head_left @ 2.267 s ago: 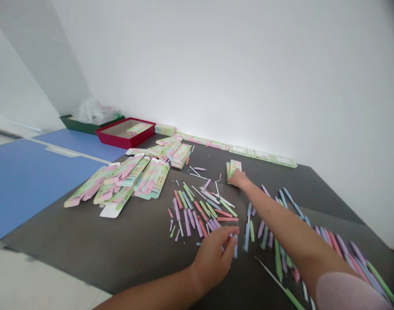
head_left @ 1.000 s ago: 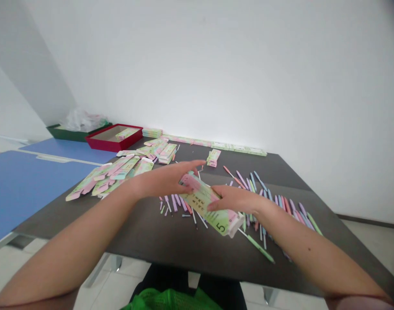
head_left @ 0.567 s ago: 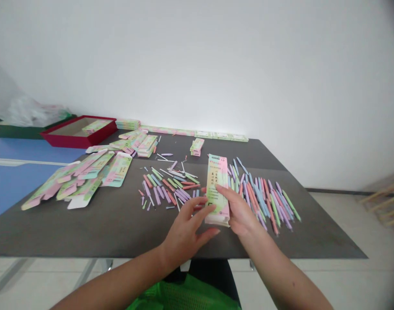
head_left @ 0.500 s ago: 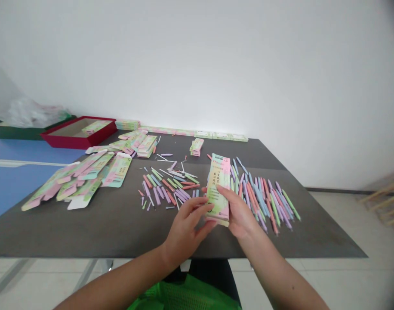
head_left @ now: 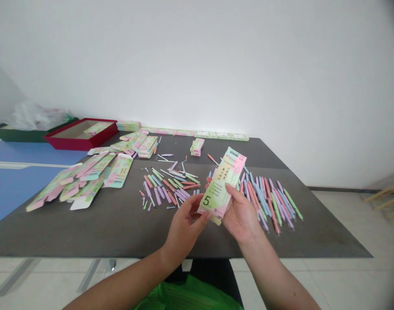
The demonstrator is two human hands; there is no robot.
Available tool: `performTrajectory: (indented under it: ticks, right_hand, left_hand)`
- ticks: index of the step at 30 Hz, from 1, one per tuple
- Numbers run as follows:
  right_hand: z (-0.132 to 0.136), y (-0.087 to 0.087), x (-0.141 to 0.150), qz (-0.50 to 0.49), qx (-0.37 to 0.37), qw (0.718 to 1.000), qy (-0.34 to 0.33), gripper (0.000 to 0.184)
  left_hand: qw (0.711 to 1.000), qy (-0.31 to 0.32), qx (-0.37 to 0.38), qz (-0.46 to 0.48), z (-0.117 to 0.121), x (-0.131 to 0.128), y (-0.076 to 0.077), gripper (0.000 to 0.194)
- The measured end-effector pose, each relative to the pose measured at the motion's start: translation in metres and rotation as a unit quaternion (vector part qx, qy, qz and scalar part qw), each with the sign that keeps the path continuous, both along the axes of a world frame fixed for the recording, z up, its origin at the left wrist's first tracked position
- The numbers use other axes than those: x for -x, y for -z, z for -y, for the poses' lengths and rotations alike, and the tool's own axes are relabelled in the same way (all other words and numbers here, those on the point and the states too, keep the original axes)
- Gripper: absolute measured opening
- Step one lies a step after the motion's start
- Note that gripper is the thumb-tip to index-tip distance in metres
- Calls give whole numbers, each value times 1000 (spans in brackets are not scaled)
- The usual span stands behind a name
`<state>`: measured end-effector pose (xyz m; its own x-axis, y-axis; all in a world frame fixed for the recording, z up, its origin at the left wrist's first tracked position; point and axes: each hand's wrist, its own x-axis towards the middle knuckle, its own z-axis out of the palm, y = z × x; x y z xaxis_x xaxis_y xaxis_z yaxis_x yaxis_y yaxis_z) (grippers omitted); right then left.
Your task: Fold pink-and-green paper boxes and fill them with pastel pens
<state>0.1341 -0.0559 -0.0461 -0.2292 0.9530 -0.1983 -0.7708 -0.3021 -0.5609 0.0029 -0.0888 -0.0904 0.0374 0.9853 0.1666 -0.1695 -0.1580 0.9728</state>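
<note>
A pink and green pen box with a "5" printed on it is held tilted above the table, its top leaning right. My right hand is wrapped round its right side and underside, thumb on the front. My left hand pinches the lower left corner, near an end flap that sticks out. Behind and right of the box lie many pastel pens, partly hidden by it. Left of it are scattered loose pen parts, such as barrels and thin refills.
Flattened boxes spread over the left of the dark table. Stacked boxes and a small stack stand farther back. A row of boxes runs along the wall. A red tray and a green tray with plastic bags sit back left.
The box has turned from nearly upright to leaning right at the top. My left hand has slid down to its lower corner, and my right hand still grips it.
</note>
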Motion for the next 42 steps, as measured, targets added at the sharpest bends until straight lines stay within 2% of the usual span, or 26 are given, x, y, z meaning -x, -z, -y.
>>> performTrajectory:
  ticks: [4,7,10,14,16,19,21,23,27,32,42]
  right_hand:
    - [4,2,2,3,-20,1000,16,37]
    - [7,3,4,5,-38,998,43,39]
    - [10,2,7,1,-42,998,50,40]
    - [15,1,14,-10,-53,996,71,43]
    - [18,2,19,-17,-62,994,90,45]
    - [20,5,26,-16,-71,990,119,46]
    - [19,7,28,-9,-75,987,143,47]
    - [16,9,29,-6,-75,984,161,48]
    - [11,11,24,-5,-61,982,177,47]
    - [8,10,18,2,-55,979,195,45]
    - [7,14,26,14,-94,959,266,43]
  left_hand:
    - [1000,-9,1,2,-6,2,0,37]
    - [1000,8,11,10,-10,4,-2,39]
    - [998,26,7,51,-14,5,-6,44]
    - [993,15,-25,113,-18,1,-5,41]
    - [991,-11,-27,134,-19,-4,-3,38]
    - [984,-84,-17,158,-18,-15,1,35]
    - [979,-134,-11,152,-16,-22,3,29]
    - [979,-157,-11,127,-13,-28,4,26]
    - [990,-112,-17,86,-6,-32,2,23]
    - [991,-31,18,127,1,-31,-3,21]
    - [957,-53,190,211,-7,-29,-13,26]
